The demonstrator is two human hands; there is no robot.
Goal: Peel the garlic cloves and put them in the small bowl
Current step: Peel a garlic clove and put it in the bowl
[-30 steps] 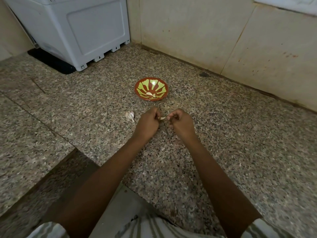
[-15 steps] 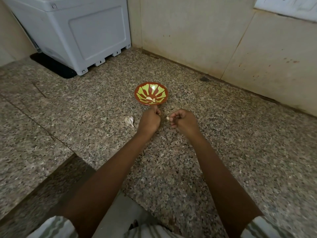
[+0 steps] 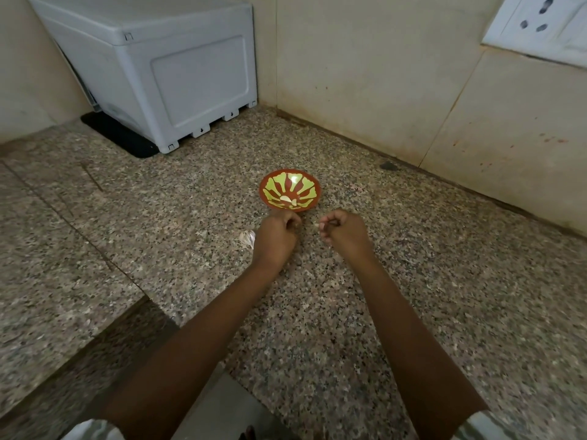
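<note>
pinching a garlic clove [image 3: 317, 224] in right hand [image 3: 345, 232] before the small bowl [image 3: 262, 189]; left hand [image 3: 275, 237] curled, hold unclear.

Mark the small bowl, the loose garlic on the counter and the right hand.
small bowl [image 3: 305, 185], head view, inner wall.
loose garlic [image 3: 248, 238], head view, visible papery side.
right hand [image 3: 346, 231], head view, back of hand.

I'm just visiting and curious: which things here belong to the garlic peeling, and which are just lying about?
Part of the job:
small bowl holding peeled cloves
loose garlic on the counter
clove pinched by the right hand
left hand, curled near the bowl

Just lying about:
grey box
black mat
wall socket
</note>
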